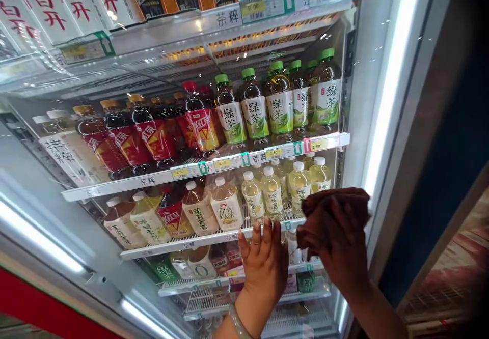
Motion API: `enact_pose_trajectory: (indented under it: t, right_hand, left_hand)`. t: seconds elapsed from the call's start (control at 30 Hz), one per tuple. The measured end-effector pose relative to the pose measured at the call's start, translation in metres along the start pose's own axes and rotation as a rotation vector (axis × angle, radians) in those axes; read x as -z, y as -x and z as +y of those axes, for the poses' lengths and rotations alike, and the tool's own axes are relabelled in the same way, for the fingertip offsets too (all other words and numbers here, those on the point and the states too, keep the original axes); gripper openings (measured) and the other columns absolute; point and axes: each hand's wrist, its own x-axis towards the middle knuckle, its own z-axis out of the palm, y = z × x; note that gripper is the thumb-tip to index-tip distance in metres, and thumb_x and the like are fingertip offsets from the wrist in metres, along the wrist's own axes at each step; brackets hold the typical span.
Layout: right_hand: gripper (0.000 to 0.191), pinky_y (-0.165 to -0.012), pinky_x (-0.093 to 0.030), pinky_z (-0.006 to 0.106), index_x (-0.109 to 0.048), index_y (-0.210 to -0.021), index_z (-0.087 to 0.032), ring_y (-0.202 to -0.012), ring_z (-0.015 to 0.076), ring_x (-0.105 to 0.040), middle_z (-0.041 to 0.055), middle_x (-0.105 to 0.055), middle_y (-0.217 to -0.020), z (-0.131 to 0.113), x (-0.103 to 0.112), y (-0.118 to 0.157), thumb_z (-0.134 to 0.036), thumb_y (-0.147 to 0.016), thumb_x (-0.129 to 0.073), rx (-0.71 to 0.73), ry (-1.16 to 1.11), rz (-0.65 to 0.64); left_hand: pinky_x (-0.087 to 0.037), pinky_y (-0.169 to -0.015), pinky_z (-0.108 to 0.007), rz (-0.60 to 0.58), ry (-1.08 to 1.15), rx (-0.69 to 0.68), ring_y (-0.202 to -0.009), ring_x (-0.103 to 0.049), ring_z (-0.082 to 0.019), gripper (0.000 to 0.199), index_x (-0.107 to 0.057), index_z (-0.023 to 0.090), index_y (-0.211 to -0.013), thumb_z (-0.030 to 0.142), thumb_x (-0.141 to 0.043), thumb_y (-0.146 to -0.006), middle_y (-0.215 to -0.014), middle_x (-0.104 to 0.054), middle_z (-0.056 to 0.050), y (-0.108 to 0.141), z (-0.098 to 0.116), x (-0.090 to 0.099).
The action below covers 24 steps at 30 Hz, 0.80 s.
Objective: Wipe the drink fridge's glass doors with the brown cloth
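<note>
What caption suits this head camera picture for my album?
Left hand open, right hand holding a dark brown cloth, before white shelves of labelled plastic drink bottles.

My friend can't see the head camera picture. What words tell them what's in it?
A person's right hand holds a dark brown cloth in front of a lit drinks fridge; the left hand, with a bangle below it, is open and raised nearby. Green-capped bottles stand among others on the shelves.

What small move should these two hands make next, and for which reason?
Perhaps bring the left hand to the brown cloth and spread it flatter: the right hand holds it bunched, while the left has its fingers raised and no object visible in it.
</note>
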Motion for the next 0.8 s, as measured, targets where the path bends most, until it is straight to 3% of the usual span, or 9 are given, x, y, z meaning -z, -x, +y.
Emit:
enact_pose_trajectory:
  t: [0.1,0.17,0.23,0.33,0.43,0.53,0.6,0.7,0.8]
  right_hand:
    - [0.086,-0.114,-0.039,0.085,-0.017,-0.168,-0.041,-0.158,0.0468,-0.021,-0.0005,-0.016,-0.174,-0.005,-0.004,0.014,-0.027,-0.095,-0.059,-0.12,0.008,0.008]
    - [0.085,-0.109,-0.046,0.083,-0.019,-0.168,-0.039,-0.157,0.0475,-0.024,0.0007,-0.016,-0.174,-0.024,-0.013,0.022,-0.026,-0.095,-0.059,-0.116,0.022,0.01]
    - [0.084,-0.105,-0.056,0.074,-0.021,-0.168,-0.036,-0.156,0.0439,-0.029,0.0008,-0.022,-0.172,-0.043,-0.019,0.02,-0.023,-0.095,-0.059,-0.03,0.016,0.005]
    - [0.085,-0.108,-0.058,0.064,-0.021,-0.168,-0.037,-0.156,0.0367,-0.032,-0.0029,-0.032,-0.167,-0.053,-0.016,-0.003,-0.019,-0.095,-0.06,0.074,-0.022,-0.023]
    - [0.09,-0.117,-0.048,0.07,-0.018,-0.167,-0.043,-0.157,0.0373,-0.029,-0.0043,-0.03,-0.168,-0.046,-0.008,-0.02,-0.019,-0.094,-0.065,0.039,-0.031,-0.03]
    - [0.091,-0.122,-0.041,0.073,-0.019,-0.168,-0.04,-0.158,0.0394,-0.025,-0.0023,-0.024,-0.171,-0.053,-0.011,-0.014,-0.021,-0.093,-0.067,-0.027,-0.016,0.024]
    - [0.087,-0.123,-0.043,0.068,-0.021,-0.168,-0.035,-0.159,0.0368,-0.024,-0.001,-0.024,-0.17,-0.067,-0.018,-0.009,-0.022,-0.095,-0.065,-0.027,-0.006,0.052]
    - [0.077,-0.124,-0.046,0.054,-0.028,-0.167,-0.031,-0.16,0.0292,-0.028,-0.0011,-0.032,-0.168,-0.085,-0.024,-0.016,-0.02,-0.098,-0.06,0.096,-0.038,0.047]
    - [0.073,-0.13,-0.037,0.046,-0.034,-0.165,-0.028,-0.16,0.0259,-0.03,0.0002,-0.035,-0.168,-0.083,-0.021,-0.031,-0.017,-0.098,-0.062,0.171,-0.07,0.065]
  left_hand:
    - [0.0,-0.137,-0.051,-0.008,0.057,0.018,-0.165,-0.01,-0.02,0.057,-0.058,0.019,-0.15,0.027,-0.064,-0.093,-0.155,-0.057,-0.009,-0.002,0.001,0.006]
    - [0.002,-0.138,-0.048,-0.026,0.113,0.028,-0.165,-0.011,-0.019,0.053,-0.06,0.02,-0.148,0.028,-0.062,-0.095,-0.15,-0.062,-0.008,-0.003,0.001,0.011]
    - [0.002,-0.138,-0.046,-0.026,0.154,0.042,-0.165,-0.012,-0.017,0.055,-0.056,0.022,-0.152,0.027,-0.059,-0.097,-0.151,-0.061,-0.006,-0.006,-0.001,0.016]
    - [0.003,-0.137,-0.048,0.026,0.136,0.078,-0.165,-0.011,-0.018,0.07,-0.036,0.023,-0.164,0.02,-0.056,-0.097,-0.16,-0.049,-0.006,-0.015,-0.014,0.023]
    - [0.007,-0.136,-0.051,0.071,0.057,0.075,-0.165,-0.008,-0.021,0.079,-0.023,0.022,-0.167,0.016,-0.056,-0.096,-0.168,-0.035,-0.007,-0.027,-0.032,0.026]
    - [0.004,-0.137,-0.048,0.079,0.027,0.033,-0.165,-0.005,-0.02,0.08,-0.021,0.025,-0.167,0.016,-0.057,-0.097,-0.172,-0.02,-0.001,-0.032,-0.043,0.025]
    - [0.001,-0.138,-0.047,0.072,0.051,0.02,-0.166,-0.005,-0.021,0.077,-0.022,0.025,-0.167,0.02,-0.056,-0.098,-0.173,-0.016,0.001,-0.03,-0.046,0.024]
    - [-0.001,-0.138,-0.046,0.065,0.113,0.023,-0.165,-0.009,-0.019,0.069,-0.025,0.03,-0.166,0.021,-0.049,-0.101,-0.173,-0.018,0.003,-0.026,-0.048,0.026]
    - [0.001,-0.137,-0.045,0.039,0.15,0.028,-0.165,-0.012,-0.016,0.068,-0.025,0.029,-0.166,0.019,-0.047,-0.103,-0.172,-0.024,0.0,-0.024,-0.055,0.034]
